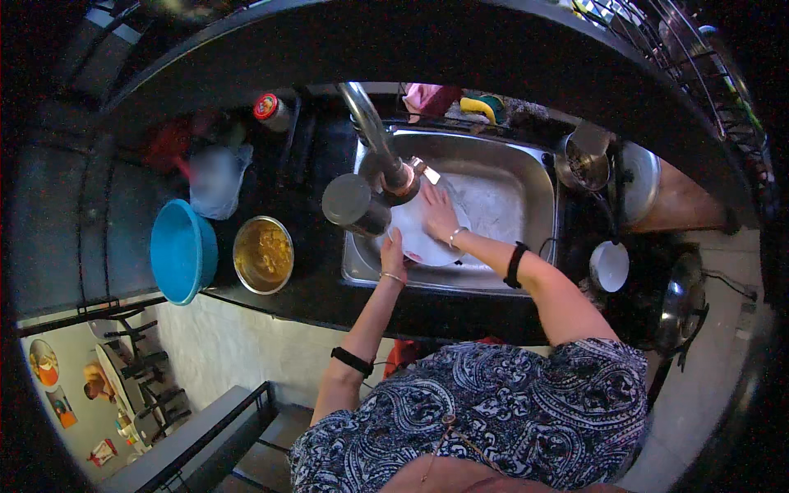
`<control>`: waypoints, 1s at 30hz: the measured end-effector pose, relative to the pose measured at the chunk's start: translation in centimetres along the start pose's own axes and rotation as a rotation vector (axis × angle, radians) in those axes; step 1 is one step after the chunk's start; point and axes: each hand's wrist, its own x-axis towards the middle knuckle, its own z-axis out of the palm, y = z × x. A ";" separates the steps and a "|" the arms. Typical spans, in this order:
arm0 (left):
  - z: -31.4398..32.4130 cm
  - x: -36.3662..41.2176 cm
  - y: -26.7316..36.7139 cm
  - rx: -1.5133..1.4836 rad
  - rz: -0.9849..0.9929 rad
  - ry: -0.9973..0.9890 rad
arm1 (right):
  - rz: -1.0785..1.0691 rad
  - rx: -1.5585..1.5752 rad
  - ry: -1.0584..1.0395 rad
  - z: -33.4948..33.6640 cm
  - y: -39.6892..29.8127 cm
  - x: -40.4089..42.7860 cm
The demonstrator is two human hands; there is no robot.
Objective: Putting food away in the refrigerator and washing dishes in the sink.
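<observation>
A white plate (425, 237) is tilted over the stainless steel sink (530, 185), below the tap with its filter (397, 175). My left hand (393, 252) grips the plate's near left rim. Flat against the plate's face, its fingers spread, lies my right hand (439, 215). The tap body hides part of the plate's far left side. Behind the sink's far rim sit a yellow and green sponge (481, 108) and a pink cloth (428, 98).
Left of the sink are a metal bowl with yellow food (264, 254), a blue plastic basin (182, 252) and a red-lidded jar (271, 111). On the right stand a saucepan (582, 166), a white bowl (609, 266) and a wok (681, 302). A dark shelf edge overhangs the far side.
</observation>
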 end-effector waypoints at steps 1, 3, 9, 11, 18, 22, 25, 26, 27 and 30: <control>-0.6 0.4 -0.1 0.000 0.007 0.000 | 0.005 -0.084 0.063 1.4 0.4 -0.6; -1.0 1.3 -0.9 -0.023 0.086 -0.136 | 0.025 -0.175 0.135 4.0 1.5 -1.9; -0.7 0.6 0.7 0.213 0.110 -0.131 | -0.251 0.352 0.051 3.1 -0.8 0.1; 0.9 0.9 0.3 0.224 0.079 -0.177 | -0.111 -0.139 0.108 -0.2 2.7 3.1; -0.7 4.2 -0.2 0.005 0.136 -0.114 | 0.434 0.227 0.073 -0.7 8.1 0.6; -0.9 6.9 -0.8 -0.083 0.034 -0.088 | 0.498 1.334 0.323 2.7 7.1 -4.1; -4.2 11.3 -2.0 0.336 -0.080 -0.019 | 0.328 1.414 0.334 2.4 4.2 -5.4; -4.9 12.3 -3.3 0.260 -0.017 -0.010 | 0.254 1.342 0.332 2.1 3.3 -5.6; -4.9 13.1 -4.3 0.254 -0.012 -0.006 | 0.248 1.340 0.326 1.8 2.9 -5.6; 2.1 9.9 -5.4 1.202 0.494 0.059 | 0.295 0.841 0.508 0.4 5.4 -5.4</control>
